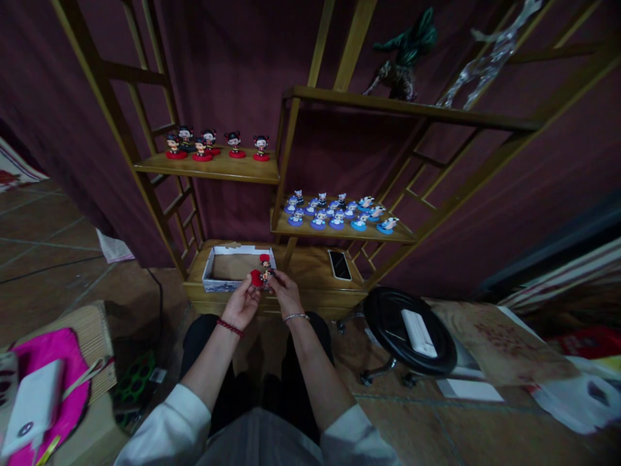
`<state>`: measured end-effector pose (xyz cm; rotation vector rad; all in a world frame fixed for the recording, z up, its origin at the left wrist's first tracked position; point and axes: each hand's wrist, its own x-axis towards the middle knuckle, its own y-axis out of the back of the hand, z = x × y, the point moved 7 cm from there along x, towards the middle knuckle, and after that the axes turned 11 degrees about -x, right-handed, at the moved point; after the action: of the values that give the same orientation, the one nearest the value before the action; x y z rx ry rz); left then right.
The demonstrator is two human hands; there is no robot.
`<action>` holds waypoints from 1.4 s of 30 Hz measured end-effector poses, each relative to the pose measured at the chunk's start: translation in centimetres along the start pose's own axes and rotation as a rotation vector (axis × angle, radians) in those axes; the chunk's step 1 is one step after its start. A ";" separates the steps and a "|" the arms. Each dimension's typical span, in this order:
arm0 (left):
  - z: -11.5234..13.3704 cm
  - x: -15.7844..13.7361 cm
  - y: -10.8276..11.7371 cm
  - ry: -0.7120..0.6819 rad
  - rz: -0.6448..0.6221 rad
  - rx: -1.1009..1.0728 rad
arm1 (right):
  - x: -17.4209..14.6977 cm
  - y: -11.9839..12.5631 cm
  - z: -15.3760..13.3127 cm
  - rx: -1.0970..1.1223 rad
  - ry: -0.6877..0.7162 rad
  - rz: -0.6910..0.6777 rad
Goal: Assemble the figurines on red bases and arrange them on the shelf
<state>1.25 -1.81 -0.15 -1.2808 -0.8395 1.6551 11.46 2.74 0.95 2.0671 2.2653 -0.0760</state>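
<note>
In front of the low cabinet I hold a small figurine (265, 276) with a red round base. My left hand (244, 301) has its fingers closed at the base side, and a dark red beaded bracelet sits on that wrist. My right hand (286, 292), with a silver bangle on the wrist, grips the figurine's other end. Just beyond my hands is an open shallow box (233, 249), where another red-based figurine (264, 260) lies near the right end. On the upper left shelf (208, 168) stand several black-haired figurines (234, 144) on red bases.
Several blue and purple figurines (319, 219) crowd the middle shelf (339, 232). A phone (339, 265) lies on the cabinet top. Statues (402, 58) stand on the top right shelf. To my right is a black wheeled stool (388, 323) with a white box (418, 333). A power bank (33, 404) lies at lower left.
</note>
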 end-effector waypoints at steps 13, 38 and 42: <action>0.8 -0.8 0.2 -0.021 0.033 0.075 | -0.3 -1.2 -1.3 -0.084 0.106 -0.071; 0.4 -1.7 0.5 -0.009 0.043 0.048 | -1.1 -0.9 -2.0 -0.208 0.231 -0.074; 0.4 -1.9 0.5 -0.002 0.050 0.054 | -1.6 -1.0 -2.7 -0.221 0.244 -0.071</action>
<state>0.95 -3.74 0.28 -1.2722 -0.7647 1.7076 10.52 1.31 3.77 1.9750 2.3530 0.4253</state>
